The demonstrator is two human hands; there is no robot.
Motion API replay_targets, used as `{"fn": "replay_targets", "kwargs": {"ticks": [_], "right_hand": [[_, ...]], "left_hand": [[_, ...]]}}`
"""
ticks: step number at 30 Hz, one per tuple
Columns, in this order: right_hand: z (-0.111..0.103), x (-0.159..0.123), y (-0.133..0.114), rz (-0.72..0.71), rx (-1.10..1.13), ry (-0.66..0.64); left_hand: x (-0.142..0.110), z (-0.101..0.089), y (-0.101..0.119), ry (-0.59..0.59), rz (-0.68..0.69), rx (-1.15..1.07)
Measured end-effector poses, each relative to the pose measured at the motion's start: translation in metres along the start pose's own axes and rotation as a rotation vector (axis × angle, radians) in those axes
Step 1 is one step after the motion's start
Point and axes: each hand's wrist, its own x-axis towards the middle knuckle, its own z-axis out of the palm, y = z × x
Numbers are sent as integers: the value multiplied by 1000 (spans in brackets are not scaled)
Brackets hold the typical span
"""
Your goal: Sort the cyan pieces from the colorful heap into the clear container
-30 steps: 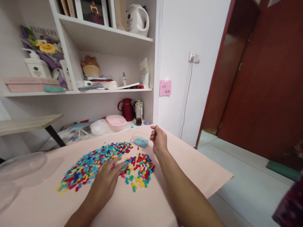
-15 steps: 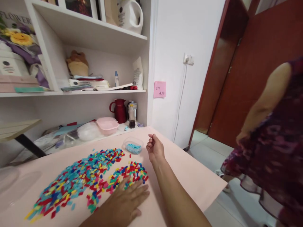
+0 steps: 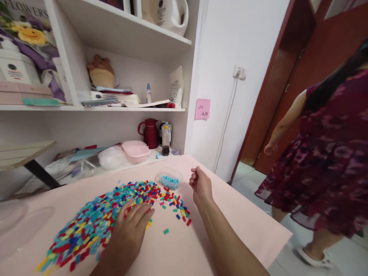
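Observation:
A wide heap of small coloured plastic pieces [image 3: 94, 220] in red, blue, yellow and green lies on the pale pink table [image 3: 230, 226]. My left hand [image 3: 130, 226] rests flat on the heap's near right edge, fingers spread. A few loose pieces [image 3: 179, 209] lie scattered to its right. My right hand [image 3: 200, 184] hovers above the table with fingers curled in; whether it holds anything is hidden. Just left of it stands a small clear tub [image 3: 169, 178] with light blue pieces inside.
A person in a dark red patterned dress [image 3: 324, 161] walks past the table's right side near the red door. White shelves [image 3: 120, 109] behind hold a red jug [image 3: 150, 133], a bottle, a pink bowl [image 3: 135, 150] and papers. Clear lids [image 3: 20, 226] lie at the left.
My left hand has swept the smaller right-hand pile leftward into the big heap, leaving a few strays. The person in the dress has walked further toward the door. My right hand stays put.

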Motion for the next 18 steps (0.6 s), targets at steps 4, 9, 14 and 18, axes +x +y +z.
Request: {"fn": "replay_targets", "kwargs": {"ticks": [4, 9, 14, 18], "right_hand": [[-3, 1, 10, -69, -134, 64], [5, 0, 19, -101, -306, 81], [9, -11, 12, -96, -539, -26], [-11, -30, 4, -117, -773, -145]], "left_hand": [[4, -5, -1, 109, -100, -40], [-2, 0, 0, 165, -232, -48], [-5, 2, 0, 191, -325, -44], [-7, 1, -5, 219, -424, 19]]}}
